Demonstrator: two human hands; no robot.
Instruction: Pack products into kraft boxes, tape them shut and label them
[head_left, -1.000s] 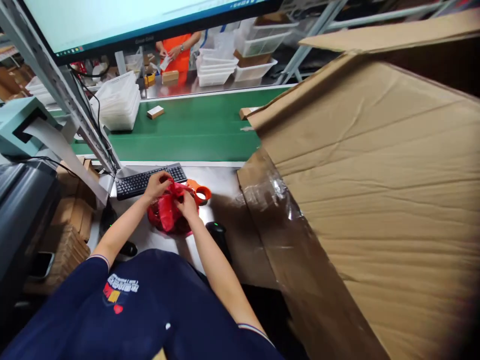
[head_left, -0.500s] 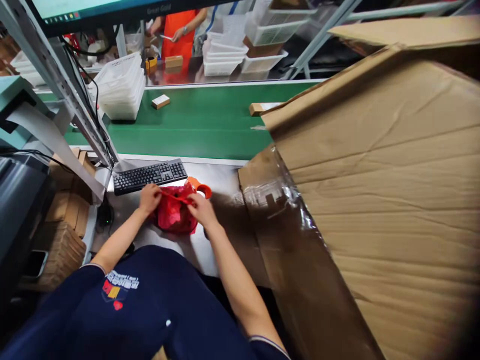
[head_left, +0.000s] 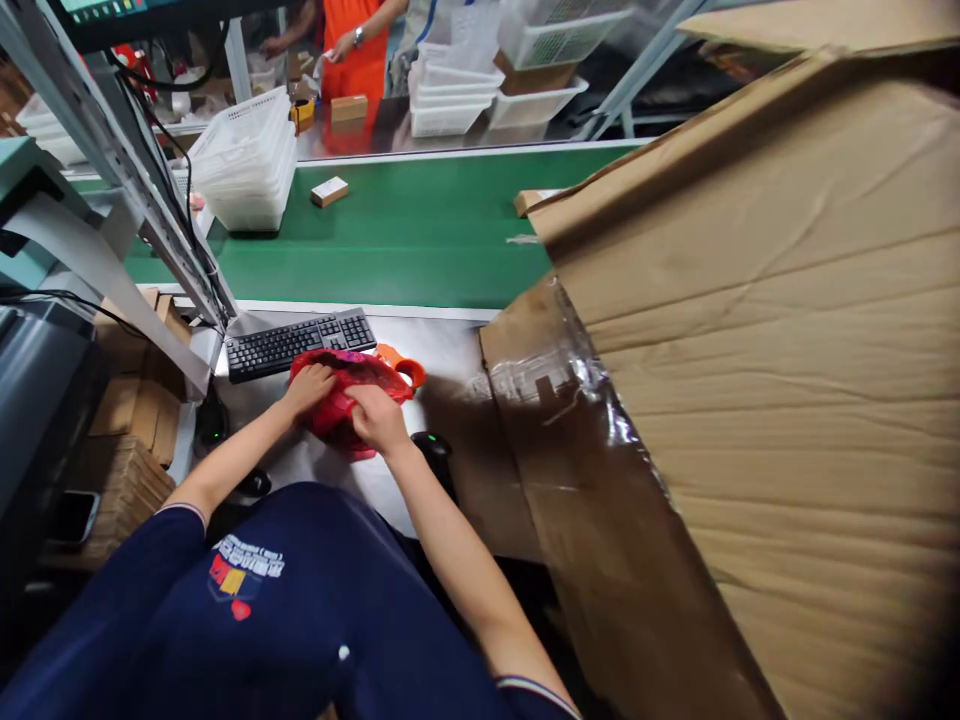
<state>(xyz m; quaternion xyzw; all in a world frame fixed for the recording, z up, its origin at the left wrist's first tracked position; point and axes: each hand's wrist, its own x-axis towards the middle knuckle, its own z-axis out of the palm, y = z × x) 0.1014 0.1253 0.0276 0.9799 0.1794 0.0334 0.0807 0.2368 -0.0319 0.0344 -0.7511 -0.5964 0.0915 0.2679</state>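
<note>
A red plastic bag (head_left: 352,375) lies on the steel worktop just in front of a black keyboard (head_left: 298,343). My left hand (head_left: 308,388) grips the bag's near left edge with curled fingers. My right hand (head_left: 377,418) pinches the bag's near right side. The bag's mouth looks spread open toward the keyboard. Behind the bag sits an orange tape dispenser (head_left: 405,368), partly hidden by it.
A huge cardboard box (head_left: 750,380) fills the right side. A green conveyor belt (head_left: 420,235) carries small boxes (head_left: 330,191) and stacked white baskets (head_left: 244,170). A black scanner (head_left: 433,450) rests near my right wrist. A person in orange (head_left: 360,50) works across the belt.
Both hands have slid from the top of the red bag to its near edge, and the bag's mouth has been pulled wider open. The view has tilted down.
</note>
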